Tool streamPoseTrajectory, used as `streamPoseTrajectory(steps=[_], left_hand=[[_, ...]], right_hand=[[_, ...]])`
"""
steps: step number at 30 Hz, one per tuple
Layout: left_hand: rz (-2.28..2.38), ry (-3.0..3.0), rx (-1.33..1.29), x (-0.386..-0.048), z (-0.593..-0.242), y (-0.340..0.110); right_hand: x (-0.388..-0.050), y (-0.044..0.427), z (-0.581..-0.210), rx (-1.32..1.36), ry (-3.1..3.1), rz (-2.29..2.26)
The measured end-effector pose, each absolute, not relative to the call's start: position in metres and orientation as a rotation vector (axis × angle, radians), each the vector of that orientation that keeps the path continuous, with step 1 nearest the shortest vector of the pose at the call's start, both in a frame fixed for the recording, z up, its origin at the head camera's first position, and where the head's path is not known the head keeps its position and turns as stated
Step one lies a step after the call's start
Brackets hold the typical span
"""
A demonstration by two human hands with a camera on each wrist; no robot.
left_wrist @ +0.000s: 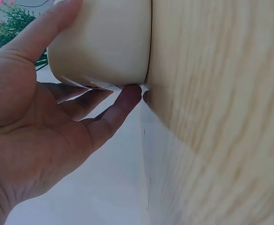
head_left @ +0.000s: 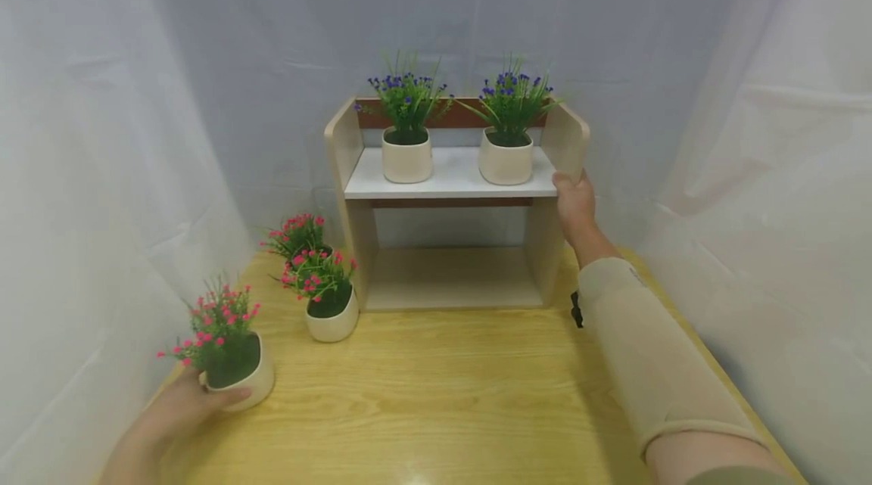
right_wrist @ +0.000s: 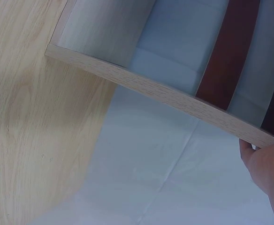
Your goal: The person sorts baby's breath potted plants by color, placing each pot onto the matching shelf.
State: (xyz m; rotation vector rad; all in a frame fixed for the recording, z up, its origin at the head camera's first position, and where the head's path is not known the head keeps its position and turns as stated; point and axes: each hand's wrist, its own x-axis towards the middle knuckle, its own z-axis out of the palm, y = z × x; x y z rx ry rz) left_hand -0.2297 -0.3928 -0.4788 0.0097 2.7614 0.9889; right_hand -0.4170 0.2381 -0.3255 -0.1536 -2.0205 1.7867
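Note:
My left hand (head_left: 187, 402) holds a cream pot of pink flowers (head_left: 248, 379) at the table's left side, thumb on one side and fingers on the other. In the left wrist view the pot (left_wrist: 104, 42) has its base at the wooden tabletop, and the fingers (left_wrist: 120, 108) curl against its wall. At the right, my right hand (head_left: 575, 205) grips the side panel of a two-tier shelf (head_left: 450, 194), level with the upper board. The right wrist view catches part of that hand (right_wrist: 270, 166) at the panel's edge; most fingers are hidden.
Two cream pots with purple flowers, one on the left (head_left: 407, 160) and one on the right (head_left: 506, 160), stand on the upper board. Beside the shelf's left panel are two more pink-flowered plants, one nearer (head_left: 332, 318) and one behind (head_left: 296, 235). White sheeting (head_left: 95, 167) surrounds the table (head_left: 422, 387).

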Motion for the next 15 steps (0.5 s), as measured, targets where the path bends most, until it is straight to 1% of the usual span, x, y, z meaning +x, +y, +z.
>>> streamPoseTrajectory(steps=[6, 15], left_hand=[[1.004, 2.791, 0.046, -0.2303, -0.4794, -0.3924], [0.996, 2.832, -0.005, -0.2313, -0.4768, -0.3907]], right_hand=[[-0.4174, 0.2384, -0.3255, -0.153, -2.018, 1.804], [-0.4182, 0.2384, -0.325, -0.153, -2.003, 1.803]])
